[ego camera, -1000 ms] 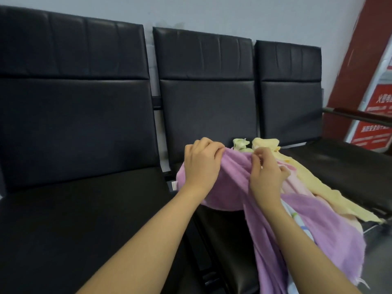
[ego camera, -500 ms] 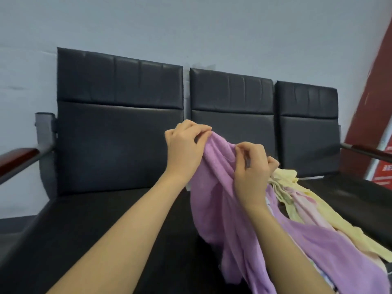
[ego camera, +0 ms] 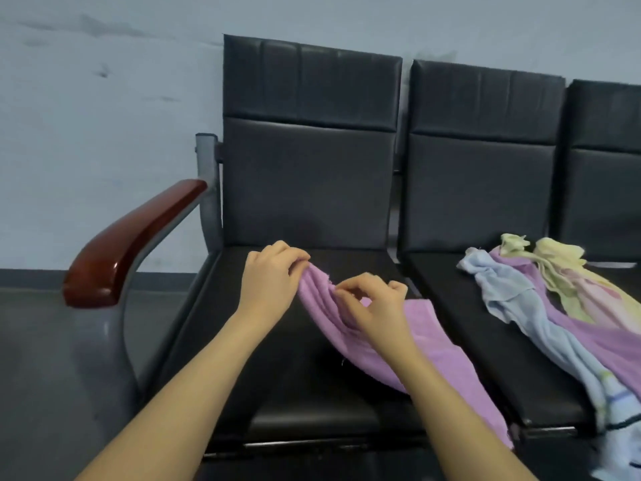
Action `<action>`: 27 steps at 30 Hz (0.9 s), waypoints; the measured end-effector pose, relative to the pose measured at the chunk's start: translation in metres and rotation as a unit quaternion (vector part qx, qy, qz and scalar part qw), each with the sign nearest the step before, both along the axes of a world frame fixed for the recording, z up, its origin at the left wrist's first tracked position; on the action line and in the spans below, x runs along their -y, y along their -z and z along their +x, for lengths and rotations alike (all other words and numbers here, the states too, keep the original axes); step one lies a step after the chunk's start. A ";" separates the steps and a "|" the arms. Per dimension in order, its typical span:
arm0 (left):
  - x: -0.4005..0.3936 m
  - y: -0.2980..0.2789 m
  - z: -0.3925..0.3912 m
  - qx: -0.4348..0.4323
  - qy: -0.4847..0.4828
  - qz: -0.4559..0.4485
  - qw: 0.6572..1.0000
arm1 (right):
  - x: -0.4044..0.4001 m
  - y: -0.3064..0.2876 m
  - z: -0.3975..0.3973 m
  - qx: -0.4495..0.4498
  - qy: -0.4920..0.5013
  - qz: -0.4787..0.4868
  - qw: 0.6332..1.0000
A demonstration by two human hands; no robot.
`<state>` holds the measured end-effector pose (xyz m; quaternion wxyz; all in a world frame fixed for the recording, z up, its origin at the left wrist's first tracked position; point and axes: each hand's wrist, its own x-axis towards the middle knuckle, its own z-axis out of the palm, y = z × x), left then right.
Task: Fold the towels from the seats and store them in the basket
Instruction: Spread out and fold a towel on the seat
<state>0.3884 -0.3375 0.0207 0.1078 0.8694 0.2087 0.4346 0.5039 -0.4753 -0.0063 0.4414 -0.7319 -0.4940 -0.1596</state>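
Lowered since half a second ago: purple towel [ego camera: 399, 345], then held up before the seat backs, now draped on the left seat [ego camera: 215, 341], centre frame. Pinched at its top edge by left hand [ego camera: 270, 286] and right hand [ego camera: 378, 307]. Heaped on the next seat [ego camera: 485, 341], right of frame: other towels [ego camera: 541, 307].

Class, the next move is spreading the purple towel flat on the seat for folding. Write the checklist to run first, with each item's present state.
1. Left hand grips the purple towel at its bunched end: ok.
2. Right hand pinches the same towel: ok.
3. Towel lies flat: not ok, bunched, one end hanging off the seat's front.
4. Left seat has bare room: ok.
5. Other towels apart, on the next seat: ok.
6. Basket within reach: cannot tell, not in view.
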 end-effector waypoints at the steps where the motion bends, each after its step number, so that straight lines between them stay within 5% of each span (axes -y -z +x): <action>1: 0.001 0.010 -0.007 -0.037 -0.011 -0.024 0.999 | -0.001 0.010 -0.004 -0.012 -0.004 -0.052 0.999; 6: 0.014 0.048 -0.025 -0.204 -0.070 -0.046 0.975 | 0.016 0.041 0.003 -0.080 0.053 -0.141 0.985; 17: 0.048 0.060 -0.016 -0.321 -0.111 -0.112 0.934 | 0.032 0.056 0.021 -0.072 0.108 -0.226 0.966; 22: 0.042 0.081 -0.022 -0.289 -0.139 -0.110 0.941 | 0.023 0.055 0.022 -0.092 0.149 -0.202 0.964; 27: 0.026 0.092 -0.016 -0.225 -0.128 -0.148 0.954 | 0.015 0.051 0.025 -0.116 0.077 -0.180 0.974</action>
